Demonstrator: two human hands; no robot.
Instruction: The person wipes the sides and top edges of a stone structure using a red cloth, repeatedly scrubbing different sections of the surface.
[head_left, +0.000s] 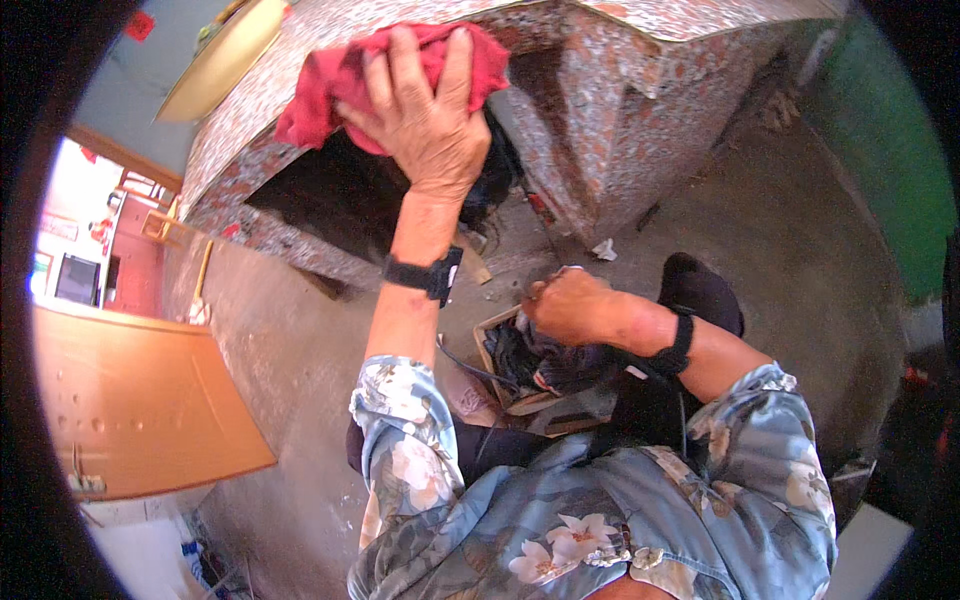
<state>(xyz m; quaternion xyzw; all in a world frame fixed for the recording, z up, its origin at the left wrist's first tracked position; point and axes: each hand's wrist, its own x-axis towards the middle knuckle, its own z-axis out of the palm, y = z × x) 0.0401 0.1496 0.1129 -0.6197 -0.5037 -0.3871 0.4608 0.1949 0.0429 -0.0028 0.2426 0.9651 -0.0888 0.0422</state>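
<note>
My left hand (433, 124) is spread over a crumpled red cloth (322, 90), its fingers across the top. The cloth lies against the front edge of a speckled stone-faced structure (645, 120), above its dark opening (330, 195). My right hand (574, 304) is curled into a fist over an open box (487, 352) near my feet. A small pale edge shows at its knuckles; what it may hold is hidden. Dark cloths (562, 364) fill the box, partly under my right hand.
A black object (491, 176) hangs or stands in the opening, partly behind my left wrist. White scrap (604, 250) lies on the concrete floor (787, 247). A wooden panel (150, 405) stands at left, a yellowish basin-like object (221, 60) at upper left. A green-painted wall (892, 157) bounds the right.
</note>
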